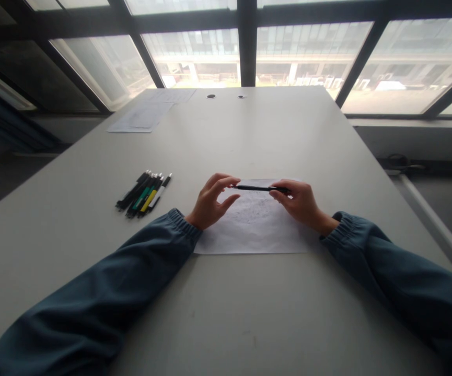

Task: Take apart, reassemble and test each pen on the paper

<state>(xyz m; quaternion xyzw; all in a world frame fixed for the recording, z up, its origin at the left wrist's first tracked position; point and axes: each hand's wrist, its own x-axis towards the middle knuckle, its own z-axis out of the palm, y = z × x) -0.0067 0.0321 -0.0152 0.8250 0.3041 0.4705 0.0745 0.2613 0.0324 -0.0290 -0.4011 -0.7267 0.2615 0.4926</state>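
A black pen (pixel 254 188) is held level above a sheet of white paper (pixel 257 241) covered with scribbled marks. My right hand (pixel 297 202) pinches its right end between thumb and fingers. At the pen's left end is my left hand (pixel 215 201), its thumb and fingers apart; the fingertips are at the pen's tip, and whether they touch it I cannot tell. To the left, a bunch of several pens (pixel 143 194) lies on the table, mostly black, with green, yellow and white ones among them.
The long white table (pixel 210 313) reaches away to the windows (pixel 194 57). More paper sheets (pixel 139 117) lie at its far left corner. Two round holes, one a cable hole (pixel 210 96), are near the far edge. A pale rail (pixel 437 222) runs along the right side.
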